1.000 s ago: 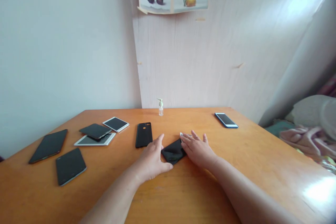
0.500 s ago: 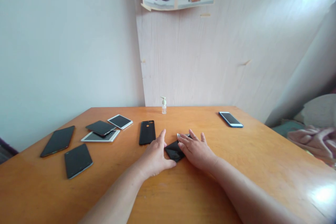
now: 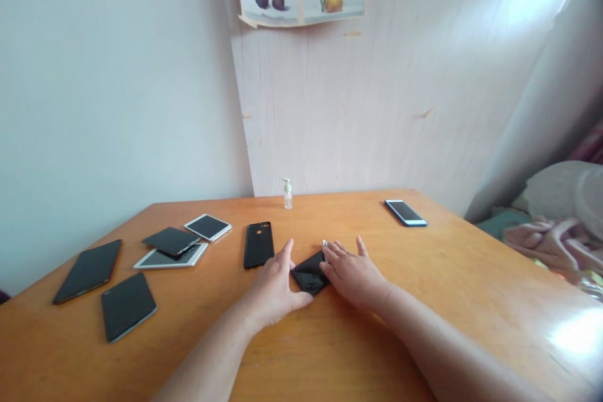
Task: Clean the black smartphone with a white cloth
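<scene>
A black smartphone [image 3: 309, 273] lies face up on the wooden table [image 3: 292, 358], its dark screen reflecting light. My left hand [image 3: 276, 286] grips its left end, thumb at the near corner and fingers at the far edge. Flat over the phone's right part rest the fingers of my right hand [image 3: 351, 270], pressing on a small white piece [image 3: 325, 244] that looks like a wipe; most of it is hidden. Just left of my left fingertips is a black phone case [image 3: 259, 244].
Several tablets and phones lie at the left, including a black tablet [image 3: 89, 270], a dark grey one [image 3: 128, 306] and a stacked white tablet [image 3: 172, 256]. A pump bottle [image 3: 287, 193] stands at the back. A blue-cased phone [image 3: 406, 212] lies at the far right.
The camera view has shifted slightly, so everything sits a little further left in the picture. My right fingers have slid slightly over the phone; my left hand keeps its hold.
</scene>
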`<state>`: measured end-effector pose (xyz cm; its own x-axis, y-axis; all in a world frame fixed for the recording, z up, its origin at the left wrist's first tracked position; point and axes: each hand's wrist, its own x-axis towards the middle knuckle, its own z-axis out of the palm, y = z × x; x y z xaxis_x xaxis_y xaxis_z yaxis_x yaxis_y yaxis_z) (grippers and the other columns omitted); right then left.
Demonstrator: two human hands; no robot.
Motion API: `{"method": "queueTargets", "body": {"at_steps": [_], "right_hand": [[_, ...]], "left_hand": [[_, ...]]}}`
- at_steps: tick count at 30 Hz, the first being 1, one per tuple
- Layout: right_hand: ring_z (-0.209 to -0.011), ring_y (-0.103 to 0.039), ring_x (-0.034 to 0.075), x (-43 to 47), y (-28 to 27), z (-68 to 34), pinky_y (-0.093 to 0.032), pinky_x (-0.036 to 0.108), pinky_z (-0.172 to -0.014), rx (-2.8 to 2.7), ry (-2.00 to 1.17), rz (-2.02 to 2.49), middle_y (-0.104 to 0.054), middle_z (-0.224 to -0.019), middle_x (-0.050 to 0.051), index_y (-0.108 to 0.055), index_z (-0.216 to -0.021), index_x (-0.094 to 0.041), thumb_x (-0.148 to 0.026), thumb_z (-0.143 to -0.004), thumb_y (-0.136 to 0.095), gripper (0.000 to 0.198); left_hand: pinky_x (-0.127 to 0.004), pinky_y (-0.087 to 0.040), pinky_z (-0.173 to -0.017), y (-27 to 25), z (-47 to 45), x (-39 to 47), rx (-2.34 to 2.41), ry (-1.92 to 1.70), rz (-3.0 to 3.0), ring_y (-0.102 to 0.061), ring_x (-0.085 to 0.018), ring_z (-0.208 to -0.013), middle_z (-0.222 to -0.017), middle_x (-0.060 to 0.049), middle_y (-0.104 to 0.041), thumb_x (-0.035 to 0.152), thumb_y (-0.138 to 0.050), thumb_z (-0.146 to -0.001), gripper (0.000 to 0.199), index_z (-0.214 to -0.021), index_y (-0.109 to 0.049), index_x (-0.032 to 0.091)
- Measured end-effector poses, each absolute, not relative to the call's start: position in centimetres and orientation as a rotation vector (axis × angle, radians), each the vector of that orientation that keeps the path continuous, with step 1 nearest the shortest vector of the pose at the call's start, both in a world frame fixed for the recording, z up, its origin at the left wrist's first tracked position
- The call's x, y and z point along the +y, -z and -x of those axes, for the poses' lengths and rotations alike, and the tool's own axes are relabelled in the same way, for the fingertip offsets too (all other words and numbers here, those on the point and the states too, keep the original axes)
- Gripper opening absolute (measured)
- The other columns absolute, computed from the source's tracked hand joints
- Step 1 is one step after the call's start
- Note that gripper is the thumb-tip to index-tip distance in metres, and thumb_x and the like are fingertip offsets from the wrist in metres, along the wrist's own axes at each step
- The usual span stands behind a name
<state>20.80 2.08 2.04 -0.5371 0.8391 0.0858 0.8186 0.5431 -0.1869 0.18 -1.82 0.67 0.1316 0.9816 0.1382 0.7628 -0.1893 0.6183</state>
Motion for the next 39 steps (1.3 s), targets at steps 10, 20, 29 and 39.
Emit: {"method": "queueTargets", "body": {"at_steps": [10,20,29,39], "right_hand": [[-0.139,-0.038,0.029,2.1,-2.1,-21.6,-0.004,0.065,-0.113,-2.634,-0.207,1.367,-0.043,-0.149,0.014,-0.046,-0.142,-0.016,-0.035,-0.101,-0.023,0.051],[-0.145,-0.024,0.027,-0.5,-3.3,-19.7,-0.008,0.059,-0.116,-2.829,-0.494,0.923,-0.032,-0.156,0.007,-0.034,-0.15,-0.024,-0.041,-0.102,-0.023,0.052],[-0.139,-0.038,0.025,-1.5,-4.6,-21.6,-0.012,0.051,-0.119,-2.862,-0.555,0.929,-0.044,-0.15,0.006,-0.045,-0.145,-0.026,-0.041,-0.101,-0.025,0.05],[-0.138,-0.038,0.032,2.7,-1.9,-22.1,-0.015,0.06,-0.114,-2.659,-0.062,1.516,-0.04,-0.15,0.018,-0.044,-0.143,-0.01,-0.03,-0.098,-0.027,0.052]], "left_hand": [[-0.04,-0.038,-0.104,-0.8,-0.1,-1.9,1.665,-0.726,-2.026,-0.052,-0.029,-0.117,-0.123,-0.014,-0.058,0.038,-0.076,-0.063,0.107,-0.151,-0.02,0.013],[-0.039,-0.041,-0.101,0.0,-0.1,-1.6,1.663,-0.764,-2.07,-0.054,-0.029,-0.116,-0.126,-0.016,-0.057,0.034,-0.073,-0.067,0.104,-0.152,-0.018,0.013],[-0.04,-0.04,-0.102,-0.5,-0.3,-1.9,1.664,-0.755,-2.035,-0.053,-0.03,-0.117,-0.123,-0.014,-0.058,0.04,-0.076,-0.064,0.107,-0.152,-0.02,0.015],[-0.041,-0.038,-0.105,-0.7,-0.3,-2.0,1.684,-0.721,-2.067,-0.052,-0.03,-0.118,-0.126,-0.013,-0.057,0.036,-0.074,-0.065,0.097,-0.148,-0.028,0.017]]}}
